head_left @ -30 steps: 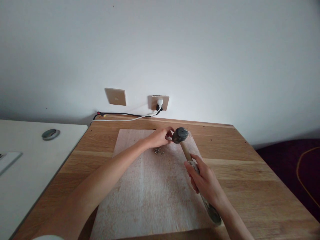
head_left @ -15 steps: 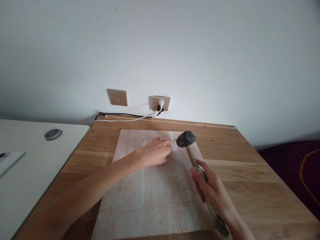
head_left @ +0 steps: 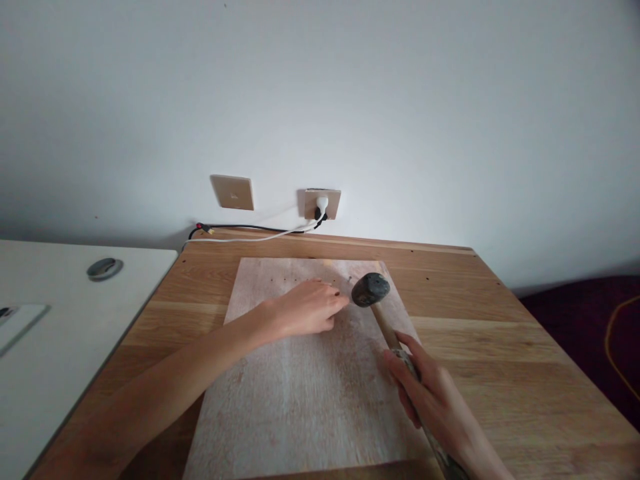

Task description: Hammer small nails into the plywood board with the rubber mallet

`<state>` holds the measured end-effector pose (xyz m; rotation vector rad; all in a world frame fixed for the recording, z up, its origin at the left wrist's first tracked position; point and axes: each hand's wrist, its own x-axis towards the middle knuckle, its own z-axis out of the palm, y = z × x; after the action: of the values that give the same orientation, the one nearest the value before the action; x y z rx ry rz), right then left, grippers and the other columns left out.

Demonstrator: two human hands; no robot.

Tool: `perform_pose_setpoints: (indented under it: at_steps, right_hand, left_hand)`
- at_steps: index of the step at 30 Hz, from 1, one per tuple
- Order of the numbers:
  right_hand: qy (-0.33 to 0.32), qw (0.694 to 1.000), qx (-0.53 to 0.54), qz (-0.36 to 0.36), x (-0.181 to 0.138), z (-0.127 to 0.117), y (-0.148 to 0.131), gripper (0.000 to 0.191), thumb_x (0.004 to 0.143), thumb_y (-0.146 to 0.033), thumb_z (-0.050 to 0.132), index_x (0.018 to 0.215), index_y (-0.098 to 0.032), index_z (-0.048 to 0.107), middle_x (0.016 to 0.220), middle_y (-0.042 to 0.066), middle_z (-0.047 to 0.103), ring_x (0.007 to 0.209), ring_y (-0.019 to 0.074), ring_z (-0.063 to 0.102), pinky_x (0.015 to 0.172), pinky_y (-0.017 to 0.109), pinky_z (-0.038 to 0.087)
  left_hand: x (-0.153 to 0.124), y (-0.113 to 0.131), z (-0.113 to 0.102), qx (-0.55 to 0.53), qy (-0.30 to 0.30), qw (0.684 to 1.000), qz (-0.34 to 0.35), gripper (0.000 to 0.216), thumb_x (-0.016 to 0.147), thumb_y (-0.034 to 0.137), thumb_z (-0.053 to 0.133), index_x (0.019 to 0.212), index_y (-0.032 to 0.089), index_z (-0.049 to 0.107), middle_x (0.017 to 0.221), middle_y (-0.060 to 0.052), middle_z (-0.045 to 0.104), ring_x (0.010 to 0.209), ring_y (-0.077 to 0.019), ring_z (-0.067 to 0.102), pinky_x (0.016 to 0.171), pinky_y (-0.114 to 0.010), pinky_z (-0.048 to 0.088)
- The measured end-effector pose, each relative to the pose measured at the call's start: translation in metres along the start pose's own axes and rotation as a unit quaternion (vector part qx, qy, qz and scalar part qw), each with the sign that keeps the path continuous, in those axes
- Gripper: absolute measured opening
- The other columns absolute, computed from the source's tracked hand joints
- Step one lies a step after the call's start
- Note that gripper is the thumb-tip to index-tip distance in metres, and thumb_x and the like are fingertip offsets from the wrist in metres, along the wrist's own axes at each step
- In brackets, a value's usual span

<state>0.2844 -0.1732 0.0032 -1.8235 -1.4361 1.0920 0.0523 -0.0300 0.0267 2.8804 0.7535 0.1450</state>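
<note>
Seen from a head-worn camera, two bare forearms reach over a pale, worn wooden board (head_left: 300,393) lying flat on a wood-grain bench (head_left: 505,380). The right hand (head_left: 433,383) is wrapped firmly around the handle of a mallet (head_left: 371,291), whose blunt, dark head points away from the person, over the far right part of the board. Whether the head touches the board is hard to tell. The left hand (head_left: 310,308) is over the far half of the board, its fingers curled and their tips near the mallet head, just to its left; whether they pinch anything cannot be made out. Small dark spots (head_left: 295,279) run in a line along the board's far side, partly hidden by the left hand.

Behind the bench is a pale wall (head_left: 410,120) with a blank-looking plate (head_left: 234,193) and, to its right, a socket (head_left: 311,200) holding a white plug (head_left: 323,202). A white cable (head_left: 240,241) and a black cable (head_left: 240,227) trail left along the bench's back edge. On the left stands a white surface (head_left: 55,333) with a round grey fitting (head_left: 103,269); on the right, something dark purple (head_left: 570,320).
</note>
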Motion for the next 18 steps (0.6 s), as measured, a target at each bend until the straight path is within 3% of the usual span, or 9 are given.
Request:
perform_pose_setpoints:
  at_steps: [4, 8, 11, 18]
  right_hand:
    - [0.000, 1.000, -0.006, 0.005, -0.001, 0.003, 0.005, 0.063, 0.097, -0.067, 0.050, 0.133, -0.016, 0.058, 0.041, -0.012, 0.044, 0.034, 0.0135, 0.044, 0.037, 0.023, 0.035]
    - [0.003, 1.000, 0.008, 0.012, -0.001, 0.005, 0.008, 0.067, 0.095, -0.069, 0.050, 0.132, -0.014, 0.057, 0.042, -0.012, 0.044, 0.034, 0.0135, 0.043, 0.037, 0.023, 0.034]
    - [0.013, 1.000, 0.006, 0.012, -0.002, 0.007, 0.010, 0.067, 0.095, -0.069, 0.050, 0.132, -0.014, 0.057, 0.042, -0.012, 0.046, 0.035, 0.0138, 0.045, 0.038, 0.023, 0.036]
    - [0.025, 0.999, 0.025, 0.014, 0.000, 0.010, 0.017, 0.066, 0.094, -0.069, 0.052, 0.132, -0.016, 0.057, 0.042, -0.012, 0.046, 0.033, 0.0131, 0.043, 0.036, 0.022, 0.031]
  left_hand:
    - [-0.001, -0.002, -0.004, -0.068, 0.021, 0.997, 0.002, 0.012, 0.090, 0.013, 0.067, 0.099, 0.018, 0.071, 0.096, -0.005, 0.074, 0.081, -0.0185, 0.070, 0.069, -0.029, 0.046]
    - [-0.002, 0.000, 0.002, -0.007, 0.033, 0.999, 0.012, 0.013, 0.089, 0.024, 0.073, 0.098, 0.015, 0.073, 0.096, -0.009, 0.074, 0.090, -0.0253, 0.072, 0.079, -0.036, 0.052]
    - [-0.002, 0.005, 0.005, 0.026, 0.022, 0.999, 0.033, 0.008, 0.088, 0.016, 0.072, 0.096, 0.016, 0.072, 0.092, -0.008, 0.076, 0.093, -0.0262, 0.073, 0.086, -0.039, 0.054]
    - [0.003, 0.015, 0.006, 0.045, 0.021, 0.998, 0.043, 0.004, 0.090, 0.017, 0.072, 0.094, 0.017, 0.073, 0.092, -0.008, 0.076, 0.089, -0.0244, 0.074, 0.083, -0.036, 0.054]
